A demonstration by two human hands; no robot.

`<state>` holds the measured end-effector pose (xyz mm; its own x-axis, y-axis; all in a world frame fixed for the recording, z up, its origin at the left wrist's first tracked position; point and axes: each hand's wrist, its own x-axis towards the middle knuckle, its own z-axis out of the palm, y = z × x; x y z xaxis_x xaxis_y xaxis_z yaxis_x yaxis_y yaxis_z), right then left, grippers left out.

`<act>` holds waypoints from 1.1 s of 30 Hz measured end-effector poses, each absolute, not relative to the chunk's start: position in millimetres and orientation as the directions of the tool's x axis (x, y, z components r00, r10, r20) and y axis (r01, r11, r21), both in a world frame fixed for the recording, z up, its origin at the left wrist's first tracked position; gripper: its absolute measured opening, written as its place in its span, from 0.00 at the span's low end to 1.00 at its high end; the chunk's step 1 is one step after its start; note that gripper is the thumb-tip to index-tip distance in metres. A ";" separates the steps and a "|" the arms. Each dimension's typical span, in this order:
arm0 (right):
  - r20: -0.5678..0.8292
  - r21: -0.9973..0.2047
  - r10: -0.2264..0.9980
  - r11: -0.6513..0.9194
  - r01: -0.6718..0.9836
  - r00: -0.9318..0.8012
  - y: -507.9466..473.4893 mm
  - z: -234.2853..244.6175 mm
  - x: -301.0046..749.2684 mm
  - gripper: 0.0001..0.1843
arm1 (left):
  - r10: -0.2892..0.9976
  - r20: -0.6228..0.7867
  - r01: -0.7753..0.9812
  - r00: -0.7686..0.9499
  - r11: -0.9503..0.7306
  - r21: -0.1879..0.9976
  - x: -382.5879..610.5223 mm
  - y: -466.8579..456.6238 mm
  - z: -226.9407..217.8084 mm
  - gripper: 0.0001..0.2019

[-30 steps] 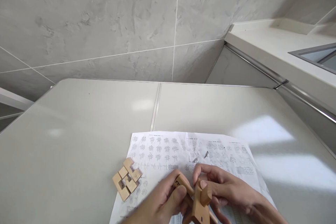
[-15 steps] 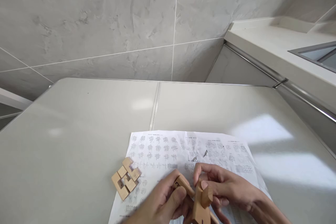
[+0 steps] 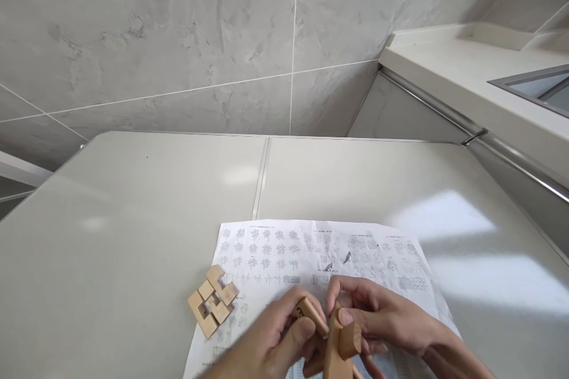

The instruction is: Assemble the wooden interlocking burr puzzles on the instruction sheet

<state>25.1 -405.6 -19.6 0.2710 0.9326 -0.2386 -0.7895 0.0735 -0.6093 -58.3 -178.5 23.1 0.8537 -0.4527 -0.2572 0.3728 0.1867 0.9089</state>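
My left hand [image 3: 282, 334] is closed on a wooden puzzle piece [image 3: 311, 314] with a dark mark on its face, thumb along its near side. My right hand [image 3: 386, 320] pinches another wooden puzzle piece [image 3: 340, 346], with its thumb on top near a block that sticks out. The two pieces meet or nearly meet between the hands; fingers hide how they join. More wood shows below, partly cut off by the frame's bottom edge. Both hands are over a printed sheet [image 3: 267, 296] of small diagrams.
Left of the hands, a flat group of light wooden puzzle blocks [image 3: 207, 290] lies across the sheet's left edge. The pale table [image 3: 133, 219] has a seam down its middle. A grey tiled wall stands behind, and a white counter [image 3: 466, 71] rises at the right.
The wooden pieces have turned slightly in the hands, so the protruding block faces me more and a gap shows beneath the left piece. Both hands keep their hold.
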 end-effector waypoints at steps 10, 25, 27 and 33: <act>-0.246 -0.770 0.835 0.140 -0.623 0.492 -394.8 -11.7 21.4 0.14 | -0.326 -0.302 0.359 0.896 0.128 0.925 -66.1 -171.5 18.7 0.40; -0.310 -0.840 0.786 0.037 -0.541 0.535 -393.4 -7.2 19.1 0.20 | -0.282 -0.346 0.364 0.895 0.012 0.931 -70.2 -171.4 17.0 0.45; -0.311 -0.827 0.789 0.050 -0.560 0.529 -393.4 -7.7 18.9 0.20 | -0.314 -0.326 0.353 0.892 0.032 0.935 -69.2 -172.4 14.5 0.55; -0.301 -0.800 0.804 0.079 -0.595 0.512 -392.5 -9.8 16.4 0.18 | -0.306 -0.213 0.267 0.928 0.147 0.952 -61.5 -180.5 15.2 0.44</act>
<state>16.4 -392.5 -9.8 0.5124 0.8043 -0.3009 -0.5946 0.0795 -0.8001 -61.5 -180.5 15.2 0.9277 -0.3064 -0.2131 0.2672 0.1468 0.9524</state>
